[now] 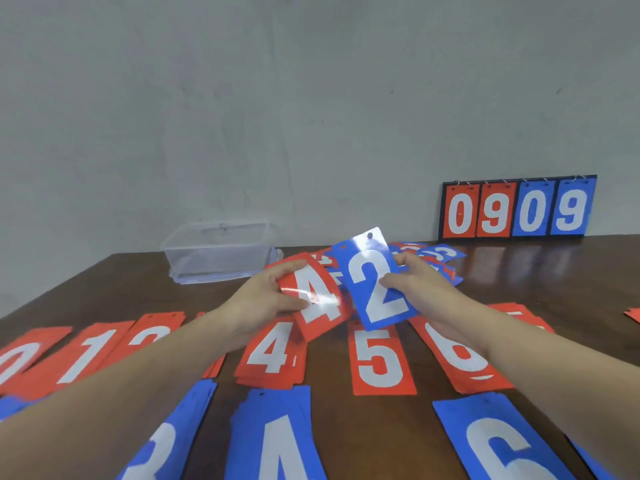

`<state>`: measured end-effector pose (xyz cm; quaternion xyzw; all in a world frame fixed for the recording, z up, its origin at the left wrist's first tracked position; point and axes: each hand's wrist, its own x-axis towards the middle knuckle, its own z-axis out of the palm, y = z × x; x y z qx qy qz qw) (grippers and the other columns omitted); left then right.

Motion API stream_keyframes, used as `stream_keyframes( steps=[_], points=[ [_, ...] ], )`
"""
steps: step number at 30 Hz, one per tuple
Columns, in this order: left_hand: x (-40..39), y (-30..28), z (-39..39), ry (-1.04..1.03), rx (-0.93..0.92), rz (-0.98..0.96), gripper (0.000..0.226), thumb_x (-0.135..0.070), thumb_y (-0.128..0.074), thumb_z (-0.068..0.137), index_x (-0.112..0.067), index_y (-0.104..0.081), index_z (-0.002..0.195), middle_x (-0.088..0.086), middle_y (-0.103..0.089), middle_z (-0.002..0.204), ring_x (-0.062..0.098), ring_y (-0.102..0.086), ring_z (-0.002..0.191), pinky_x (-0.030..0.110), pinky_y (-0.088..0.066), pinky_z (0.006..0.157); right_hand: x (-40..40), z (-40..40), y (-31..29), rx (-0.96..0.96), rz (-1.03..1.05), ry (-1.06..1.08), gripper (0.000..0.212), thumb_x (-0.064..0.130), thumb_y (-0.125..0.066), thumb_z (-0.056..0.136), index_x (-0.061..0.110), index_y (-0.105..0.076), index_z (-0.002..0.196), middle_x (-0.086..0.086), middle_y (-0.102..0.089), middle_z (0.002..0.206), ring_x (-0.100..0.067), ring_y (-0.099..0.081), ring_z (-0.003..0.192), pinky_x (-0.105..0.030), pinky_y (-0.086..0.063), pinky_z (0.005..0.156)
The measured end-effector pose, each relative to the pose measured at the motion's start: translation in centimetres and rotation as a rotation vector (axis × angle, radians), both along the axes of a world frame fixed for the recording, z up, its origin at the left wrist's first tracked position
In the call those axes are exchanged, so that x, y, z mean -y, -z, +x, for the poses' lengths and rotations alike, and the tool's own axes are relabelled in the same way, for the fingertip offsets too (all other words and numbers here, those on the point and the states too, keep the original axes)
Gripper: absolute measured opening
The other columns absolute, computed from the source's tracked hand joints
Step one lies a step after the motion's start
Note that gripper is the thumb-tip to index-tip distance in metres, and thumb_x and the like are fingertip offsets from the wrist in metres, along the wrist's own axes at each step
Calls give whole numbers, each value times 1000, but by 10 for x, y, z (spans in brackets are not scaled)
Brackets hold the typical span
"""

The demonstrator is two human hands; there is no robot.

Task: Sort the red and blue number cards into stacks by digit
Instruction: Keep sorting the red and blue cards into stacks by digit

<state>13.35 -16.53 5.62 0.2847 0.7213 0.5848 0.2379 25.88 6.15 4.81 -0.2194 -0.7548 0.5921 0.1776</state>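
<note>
My left hand grips a red 4 card by its left edge, above the table. My right hand pinches a blue 2 card by its right edge, tilted and overlapping the red 4. Behind both lies an unsorted heap of red and blue cards. On the table in front run red stacks: 0, 1, a partly hidden one, 4, 5, 6. Nearer me lie blue stacks: one partly hidden, 4, 6.
A clear plastic box stands at the back left of the brown table. A scoreboard reading 0909 leans on the wall at the back right. A red card's corner shows at the right edge.
</note>
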Motion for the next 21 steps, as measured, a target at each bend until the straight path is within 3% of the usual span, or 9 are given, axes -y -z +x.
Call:
stream_keyframes(
  steps=[4,8,12,15,17,21],
  points=[
    [36,-2,11,-29,54,26,43,1,-63,94,-26,-58,127,6,-76,111,21,-73,101,31,-61,83,28,5,-7,38,-5,-57,27,17,-70,93,28,-51,109,-2,-76,99,-20,-76,83,-40,-62,76],
    [72,-1,13,-141,73,62,33,-4,-53,101,-23,-61,127,10,-74,116,24,-72,103,39,-59,89,52,3,-13,-2,-44,-143,68,1,-69,89,37,-38,137,-3,-78,101,-28,-75,91,-45,-61,79],
    [112,2,9,-227,38,45,53,2,-57,96,-41,-58,127,9,-72,115,35,-70,105,61,-48,98,78,-1,-18,1,-58,-217,96,-7,-67,88,43,-17,154,-2,-76,109,-26,-75,94,-38,-59,68],
    [141,5,7,-275,66,54,70,2,-59,95,-46,-41,142,3,-72,116,32,-72,103,57,-56,90,96,-7,-19,14,-40,-245,88,-5,-67,89,44,-26,149,-1,-75,110,-24,-75,92,-45,-62,76],
    [157,7,7,-319,86,57,74,1,-60,94,-50,-37,143,1,-73,112,33,-72,103,56,-58,85,107,-12,-17,5,-60,-234,76,-3,-67,90,42,-35,142,-5,-75,109,-26,-75,92,-51,-62,80],
    [184,5,7,-420,102,98,75,4,-59,93,-49,-34,140,1,-68,114,30,-73,97,60,-57,86,130,-24,-15,1,-155,-239,52,0,-65,92,32,-44,127,-11,-74,109,-27,-76,88,-39,-63,63]
  ],
)
